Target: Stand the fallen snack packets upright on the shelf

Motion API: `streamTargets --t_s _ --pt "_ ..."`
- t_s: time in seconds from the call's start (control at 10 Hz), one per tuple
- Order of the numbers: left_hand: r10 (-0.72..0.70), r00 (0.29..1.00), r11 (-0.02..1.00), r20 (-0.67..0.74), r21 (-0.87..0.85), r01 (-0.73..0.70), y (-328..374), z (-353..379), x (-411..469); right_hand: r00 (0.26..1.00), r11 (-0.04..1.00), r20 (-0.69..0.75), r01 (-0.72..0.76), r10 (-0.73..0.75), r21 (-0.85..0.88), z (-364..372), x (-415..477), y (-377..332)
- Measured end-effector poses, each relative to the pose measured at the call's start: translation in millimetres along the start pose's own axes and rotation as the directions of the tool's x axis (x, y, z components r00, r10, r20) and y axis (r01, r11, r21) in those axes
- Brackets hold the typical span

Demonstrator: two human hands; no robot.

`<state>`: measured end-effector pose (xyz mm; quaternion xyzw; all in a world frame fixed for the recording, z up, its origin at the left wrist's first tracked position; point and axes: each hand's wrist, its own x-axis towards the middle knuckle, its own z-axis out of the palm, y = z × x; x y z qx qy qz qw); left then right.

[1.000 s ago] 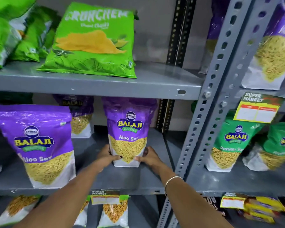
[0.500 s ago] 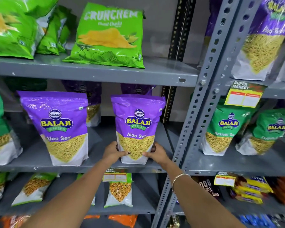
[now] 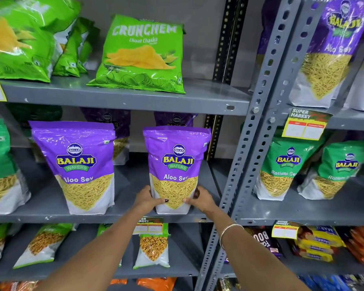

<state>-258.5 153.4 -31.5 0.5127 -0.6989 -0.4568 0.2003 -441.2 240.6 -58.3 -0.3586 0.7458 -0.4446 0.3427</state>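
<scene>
A purple Aloo Sev packet (image 3: 177,162) stands upright near the front edge of the middle grey shelf (image 3: 51,217). My left hand (image 3: 145,199) grips its lower left side and my right hand (image 3: 201,198) grips its lower right side, thumbs on the front. A second purple Aloo Sev packet (image 3: 80,164) stands upright to the left, apart from my hands. Two more purple packets (image 3: 172,119) stand behind in shadow. On the top shelf a green Crunchem packet (image 3: 143,55) leans back, tilted.
Green chip packets (image 3: 25,36) lean in a pile at top left. A perforated grey upright post (image 3: 254,131) rises just right of my right hand. Green Ratlami Sev packets (image 3: 282,166) stand in the right bay. Price tags (image 3: 305,124) hang on shelf edges. Lower shelves hold more packets.
The purple packet between my hands has come forward from deeper in the shelf to near its front edge. My view has shifted, showing more of the left and lower shelves.
</scene>
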Motion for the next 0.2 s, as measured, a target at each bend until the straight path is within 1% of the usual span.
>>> streamTargets --t_s 0.1,0.2 --pt "0.000 1.000 1.000 0.009 0.015 0.000 2.9 -0.4 -1.0 0.999 1.000 0.036 0.010 -0.010 0.003 -0.1 0.7 -3.4" --pt "-0.002 0.999 0.996 -0.038 0.092 0.006 5.5 -1.5 -7.6 0.999 0.999 0.013 0.031 -0.032 0.044 -1.2 -2.8 -12.2"
